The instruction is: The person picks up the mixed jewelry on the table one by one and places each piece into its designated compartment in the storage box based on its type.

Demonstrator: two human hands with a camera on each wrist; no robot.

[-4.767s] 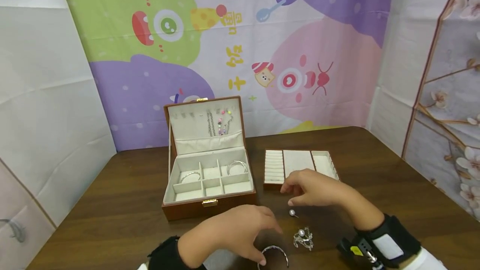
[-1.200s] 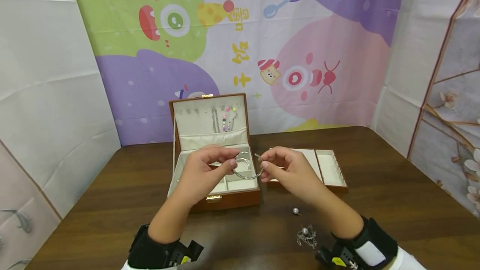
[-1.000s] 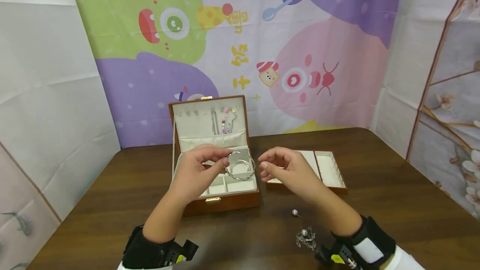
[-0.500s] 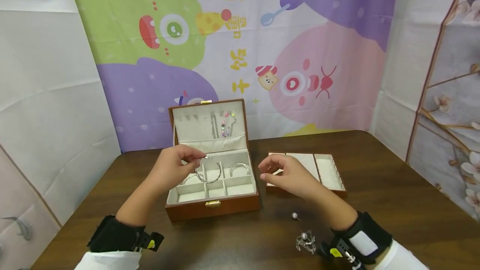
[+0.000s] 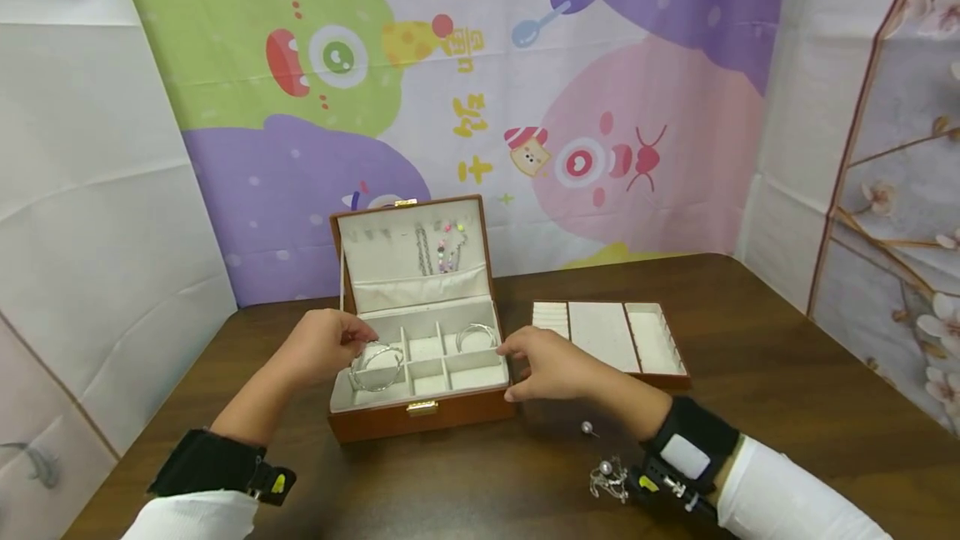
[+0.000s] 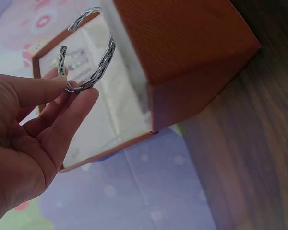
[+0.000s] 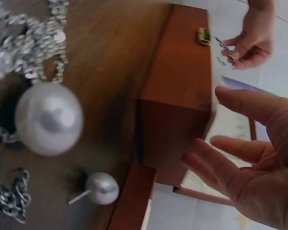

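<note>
My left hand (image 5: 318, 347) pinches a silver twisted cuff bracelet (image 6: 103, 64) between thumb and fingers, over the left compartments of the jewelry box (image 5: 465, 408). In the head view the cuff overlaps another bracelet lying in the back left compartment. A further silver bracelet (image 5: 480, 327) sits in the back right one. My right hand (image 5: 553, 365) holds nothing; its fingers are loosely bent, fingertips right at the box's right edge. The lid (image 5: 382, 261) stands raised, with a silver chain (image 5: 423, 251) and a colored bead necklace (image 5: 442, 258) hanging inside.
Right of the box lies a lined tray (image 5: 600, 336) with a ring section and two flat sections. Nearer, below my right forearm, are a pearl stud earring (image 7: 102, 188) and a tangled silver chain (image 5: 609, 486) with a pearl (image 7: 48, 119). A printed cloth hangs behind the table.
My left hand has picked the cuff up from the table, where both hands held it; the right let go. The left has carried it leftward and lower; the right has come to the box's side.
</note>
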